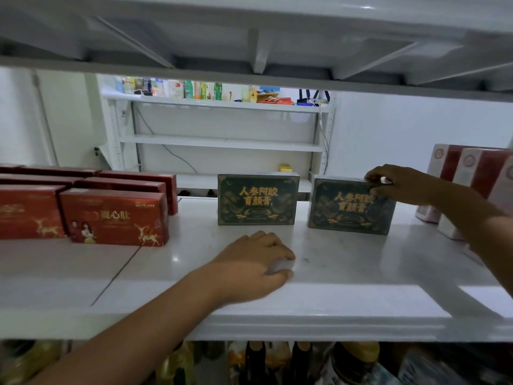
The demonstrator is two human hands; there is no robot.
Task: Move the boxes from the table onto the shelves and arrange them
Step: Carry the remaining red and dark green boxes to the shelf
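Item 1, right of centre in the frame: my right hand grips the right green box at its upper right corner, fingers curled over the top edge and thumb on the gold-lettered front. The box stands upright on the white shelf, turned slightly askew.

Item 2, centre: the left green box, same print, upright and square to me. It stands near the first, with a clear gap between them, and nothing touches it.

Item 3, lower centre: my left hand rests on the bare shelf in front of the left green box, apart from it and holding nothing. The fingertips are blurred; they seem lightly bent against the surface.

Item 4, left edge: red boxes with gold deer, set in rows running front to back, well apart from the green pair.

Item 5, right edge: tall red-and-white boxes, upright, just behind my right forearm and close to the gripped box.

Item 6, upper centre: far shelving with mixed small packages on its top level and a small yellow box lower down.

Item 7, bottom edge: dark bottles on the level below, blurred.
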